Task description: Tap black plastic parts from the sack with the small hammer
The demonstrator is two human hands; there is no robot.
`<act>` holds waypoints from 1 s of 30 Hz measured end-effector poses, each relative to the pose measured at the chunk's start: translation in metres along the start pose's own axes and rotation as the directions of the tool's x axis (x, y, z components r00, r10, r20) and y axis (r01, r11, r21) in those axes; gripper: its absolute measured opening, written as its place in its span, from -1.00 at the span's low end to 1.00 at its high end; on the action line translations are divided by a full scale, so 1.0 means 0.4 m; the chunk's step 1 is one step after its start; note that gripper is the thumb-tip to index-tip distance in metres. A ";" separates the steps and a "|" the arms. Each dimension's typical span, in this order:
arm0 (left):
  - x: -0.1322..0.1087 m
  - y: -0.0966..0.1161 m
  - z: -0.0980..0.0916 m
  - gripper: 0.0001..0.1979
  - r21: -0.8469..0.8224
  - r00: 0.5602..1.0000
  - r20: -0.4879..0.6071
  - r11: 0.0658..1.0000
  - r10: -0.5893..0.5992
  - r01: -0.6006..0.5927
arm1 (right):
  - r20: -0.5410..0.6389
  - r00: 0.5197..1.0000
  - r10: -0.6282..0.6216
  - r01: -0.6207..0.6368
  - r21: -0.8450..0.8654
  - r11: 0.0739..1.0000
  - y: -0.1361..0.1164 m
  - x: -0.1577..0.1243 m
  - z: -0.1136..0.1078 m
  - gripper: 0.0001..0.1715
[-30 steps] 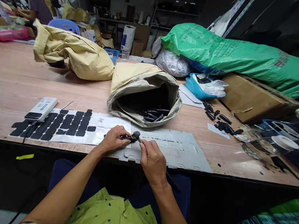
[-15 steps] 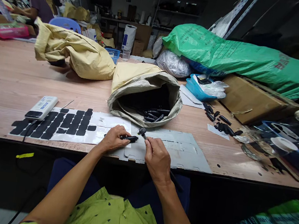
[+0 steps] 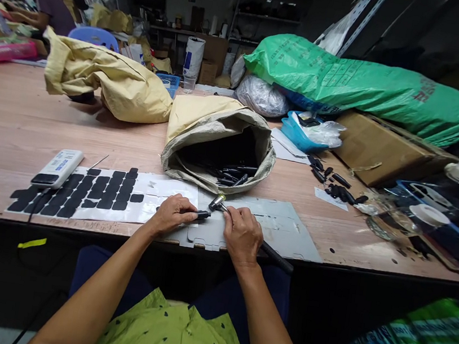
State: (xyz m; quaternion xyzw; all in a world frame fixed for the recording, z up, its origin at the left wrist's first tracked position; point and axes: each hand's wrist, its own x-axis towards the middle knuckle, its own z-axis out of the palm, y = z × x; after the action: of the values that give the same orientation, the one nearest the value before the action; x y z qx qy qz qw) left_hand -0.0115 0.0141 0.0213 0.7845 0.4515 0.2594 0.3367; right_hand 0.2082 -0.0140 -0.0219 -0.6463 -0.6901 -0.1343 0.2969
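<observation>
White plastic is seen at the left, where a small device (image 3: 57,168) is set on the desk (image 3: 5,123), its lower end by rows of black squares (image 3: 113,190) stuck to a white sheet (image 3: 170,186). A slim black piece (image 3: 203,215) is grasped in the fingers of the left hand (image 3: 172,216), its free end pointed rightward over a grey board (image 3: 285,231). Behind it, an open sack (image 3: 197,116) is part-filled with more black pieces. Just beside the held piece's tip, a hammer (image 3: 217,203) is poised, its handle clasped by the fingers of the right hand (image 3: 243,235); whether the board is touched by its head cannot be told. Farther right, loose black parts (image 3: 340,193) are scattered near a cardboard box (image 3: 380,150).
</observation>
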 end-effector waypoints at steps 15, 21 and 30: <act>-0.130 0.124 0.032 -0.77 -0.149 0.891 0.452 0.989 0.049 0.021 | 0.021 0.999 0.031 -0.032 0.034 0.999 -0.003 0.001 -0.006 -0.83; -0.201 -0.029 0.217 -0.72 0.188 0.761 0.532 0.928 -0.371 0.321 | 0.024 0.999 0.039 -0.040 0.050 0.998 -0.004 0.001 -0.008 -0.83; -0.245 -0.144 0.365 -0.64 0.368 0.552 0.533 0.763 -0.641 0.531 | 0.009 0.999 0.041 -0.041 0.054 0.998 -0.005 0.002 -0.007 -0.85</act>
State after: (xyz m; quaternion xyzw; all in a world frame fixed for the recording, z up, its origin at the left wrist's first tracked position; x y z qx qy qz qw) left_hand 0.0167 -0.0945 -0.1261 0.6520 0.5665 -0.1852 0.4688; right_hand 0.2069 -0.0153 -0.0187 -0.6524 -0.6814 -0.1067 0.3142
